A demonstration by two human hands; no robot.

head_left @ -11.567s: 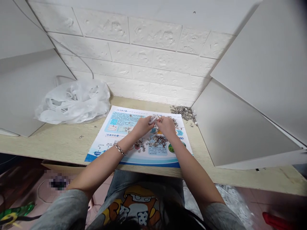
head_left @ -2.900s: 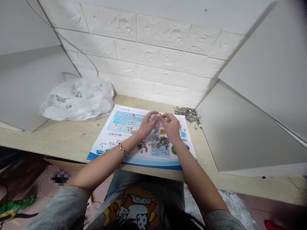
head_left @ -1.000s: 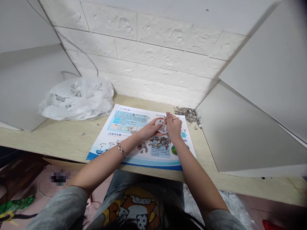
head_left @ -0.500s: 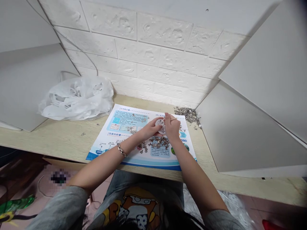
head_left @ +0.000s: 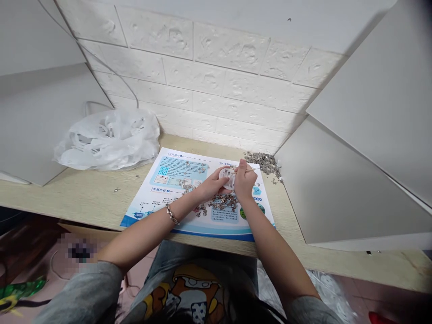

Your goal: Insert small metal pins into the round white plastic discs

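Note:
A round white disc (head_left: 231, 180) with small dark openings or pieces on its face is gripped at its left side by my left hand (head_left: 212, 185), thumb on top. At its right edge, my right hand (head_left: 245, 180) is closed around a thin pale stick-like tool (head_left: 250, 169); its tip is too small to make out. Just below the disc lies a heap of small metal charms (head_left: 224, 202) on a printed paper sheet (head_left: 199, 228). More small metal pieces (head_left: 185, 185) lie left of my left hand.
A white plastic bag (head_left: 111, 139) of white pieces sits at the back left of the table (head_left: 97, 198). A pile of small metal parts (head_left: 265, 163) lies at the back right, by a grey panel (head_left: 344, 193). A white brick-pattern wall (head_left: 209, 90) stands behind.
My right hand has shifted slightly right, away from the face of the disc, with the tool. My left hand keeps the disc in nearly the same place.

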